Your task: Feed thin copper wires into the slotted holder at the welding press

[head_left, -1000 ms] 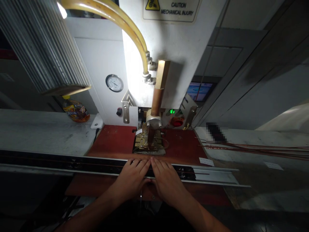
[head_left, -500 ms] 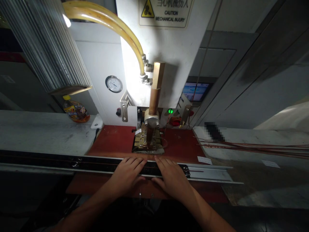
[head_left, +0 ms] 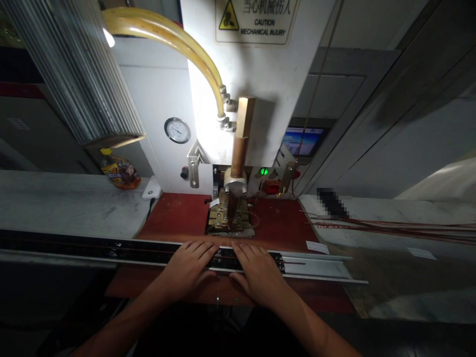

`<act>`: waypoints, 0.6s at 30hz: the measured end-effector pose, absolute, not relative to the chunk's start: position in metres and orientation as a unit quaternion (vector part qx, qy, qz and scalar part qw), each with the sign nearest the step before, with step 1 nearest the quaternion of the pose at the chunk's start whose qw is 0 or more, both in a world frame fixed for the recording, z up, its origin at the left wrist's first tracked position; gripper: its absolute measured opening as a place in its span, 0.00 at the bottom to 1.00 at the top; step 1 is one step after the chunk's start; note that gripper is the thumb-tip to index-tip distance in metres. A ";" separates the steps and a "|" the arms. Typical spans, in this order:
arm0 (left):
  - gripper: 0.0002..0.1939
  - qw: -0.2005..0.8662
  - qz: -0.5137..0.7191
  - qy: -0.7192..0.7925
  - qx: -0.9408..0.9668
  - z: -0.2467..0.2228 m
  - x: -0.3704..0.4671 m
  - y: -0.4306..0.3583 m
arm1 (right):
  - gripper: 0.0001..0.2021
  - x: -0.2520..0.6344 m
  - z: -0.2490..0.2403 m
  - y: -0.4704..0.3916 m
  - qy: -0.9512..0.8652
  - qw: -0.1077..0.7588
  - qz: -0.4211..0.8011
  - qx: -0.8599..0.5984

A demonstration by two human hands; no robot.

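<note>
A long metal channel (head_left: pixel 316 267) with a black strip (head_left: pixel 148 250) and a thin copper-coloured rod (head_left: pixel 293 263) inside lies across the red work surface. My left hand (head_left: pixel 191 265) grips it from above, fingers over the far edge and thumb along the near one. To its right, my right hand (head_left: pixel 256 270) holds the channel the same way. Some black strip shows between the hands. Just beyond them stands the machine's copper-coloured electrode (head_left: pixel 241 151), its lower end over a brass fixture (head_left: pixel 230 215). My palms hide parts of the channel.
On the left bench are a drink bottle (head_left: pixel 121 171) and a white box (head_left: pixel 151 188). Several copper-coloured rods (head_left: pixel 390 228) and paper labels (head_left: pixel 317 247) lie at right. A pressure gauge (head_left: pixel 177 130), yellow hoses (head_left: pixel 167 34) and a lit green button (head_left: pixel 264 171) are on the machine.
Both hands and the channel have shifted a little to the left along the work surface. My grip looks the same. The view has also moved slightly.
</note>
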State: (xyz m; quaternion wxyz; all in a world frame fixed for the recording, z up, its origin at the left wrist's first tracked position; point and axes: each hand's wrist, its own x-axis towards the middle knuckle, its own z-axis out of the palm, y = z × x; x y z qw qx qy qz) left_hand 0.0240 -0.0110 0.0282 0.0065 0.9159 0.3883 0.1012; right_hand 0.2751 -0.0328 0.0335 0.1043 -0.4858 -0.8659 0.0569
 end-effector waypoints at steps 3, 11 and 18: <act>0.26 0.024 0.106 0.405 0.908 0.036 0.028 -0.013 | 0.33 0.273 0.033 -0.034 -0.868 0.106 0.042 -0.484; 0.31 0.048 0.102 0.400 0.909 0.041 0.060 -0.017 | 0.30 0.272 0.032 -0.035 -0.869 0.100 0.034 -0.483; 0.32 0.007 0.078 0.386 0.919 0.028 0.072 -0.019 | 0.32 0.276 0.028 -0.038 -0.880 0.089 0.015 -0.467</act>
